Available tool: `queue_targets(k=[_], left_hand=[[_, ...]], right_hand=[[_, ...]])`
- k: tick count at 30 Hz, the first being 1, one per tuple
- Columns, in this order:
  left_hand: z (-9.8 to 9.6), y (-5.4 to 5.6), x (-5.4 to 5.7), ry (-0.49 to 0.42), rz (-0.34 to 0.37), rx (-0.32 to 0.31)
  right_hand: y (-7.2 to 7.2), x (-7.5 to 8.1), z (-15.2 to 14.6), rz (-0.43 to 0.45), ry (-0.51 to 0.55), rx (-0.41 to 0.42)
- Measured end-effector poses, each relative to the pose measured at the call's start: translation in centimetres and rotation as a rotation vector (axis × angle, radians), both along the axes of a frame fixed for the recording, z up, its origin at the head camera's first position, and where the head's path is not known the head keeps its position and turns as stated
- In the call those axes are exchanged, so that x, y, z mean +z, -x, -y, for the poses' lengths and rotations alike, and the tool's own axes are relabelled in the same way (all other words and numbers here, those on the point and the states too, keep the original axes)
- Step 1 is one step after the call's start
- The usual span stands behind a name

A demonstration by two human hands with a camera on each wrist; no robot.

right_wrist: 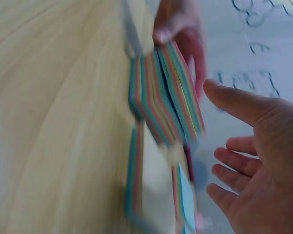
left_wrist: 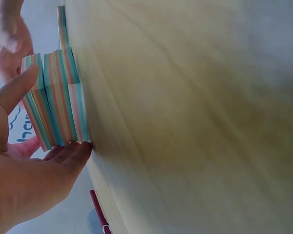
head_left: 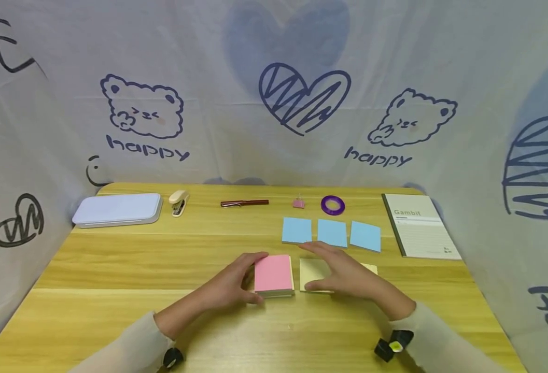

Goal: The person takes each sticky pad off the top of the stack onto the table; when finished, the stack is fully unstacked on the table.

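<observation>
My left hand [head_left: 227, 286] grips a stack of sticky note pads [head_left: 274, 273] with a pink sheet on top, its thumb at the near side and fingers at the far side. In the left wrist view the pads [left_wrist: 61, 100] show striped, many-coloured edges and lie one on another. Just to the right, my right hand [head_left: 350, 277] is spread over yellow-topped sticky note pads [head_left: 312, 267] and partly hides them. The right wrist view has its thumb and fingers apart with nothing between them. Behind it lie three blue-topped pads [head_left: 332, 233] in a row.
Along the back of the wooden table [head_left: 129, 264] lie a white case [head_left: 117, 208], a stapler [head_left: 179, 202], a dark red pen [head_left: 244, 203], a pink binder clip [head_left: 298, 202] and a purple tape roll [head_left: 332, 205]. A notebook [head_left: 420, 228] lies at the right. Printed cloth [head_left: 218, 129] hangs behind.
</observation>
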State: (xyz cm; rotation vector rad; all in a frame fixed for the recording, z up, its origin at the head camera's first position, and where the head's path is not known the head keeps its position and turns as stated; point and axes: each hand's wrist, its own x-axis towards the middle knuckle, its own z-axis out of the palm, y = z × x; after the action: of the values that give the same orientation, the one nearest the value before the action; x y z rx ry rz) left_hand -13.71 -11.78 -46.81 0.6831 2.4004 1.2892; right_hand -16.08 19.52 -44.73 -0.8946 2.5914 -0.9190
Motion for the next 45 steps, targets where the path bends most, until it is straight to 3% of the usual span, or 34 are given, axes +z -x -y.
queue_targets(k=[7,18,27,35,45], left_hand=[[0.0,0.0,-0.3,0.012,-0.036,-0.018],[0.0,0.1,-0.6,0.07,-0.071,0.001],[-0.1,0.1,-0.5,0.074,-0.085,0.003],[-0.3,-0.1,-0.4,0.113,-0.056,0.035],[-0.4,-0.1,-0.5,0.137,-0.05,0.042]], right_hand=[[0.4,-0.6,4.7,0.024,0.029,0.119],[0.0,-1.2,6.0,0.021,0.012,0.088],[-0.2,-0.7,5.4,0.012,0.016,0.073],[-0.8,-0.3,1.4,-0.023,0.027,-0.01],[-3.6,-0.6,-9.1,0.034,0.045,-0.261]])
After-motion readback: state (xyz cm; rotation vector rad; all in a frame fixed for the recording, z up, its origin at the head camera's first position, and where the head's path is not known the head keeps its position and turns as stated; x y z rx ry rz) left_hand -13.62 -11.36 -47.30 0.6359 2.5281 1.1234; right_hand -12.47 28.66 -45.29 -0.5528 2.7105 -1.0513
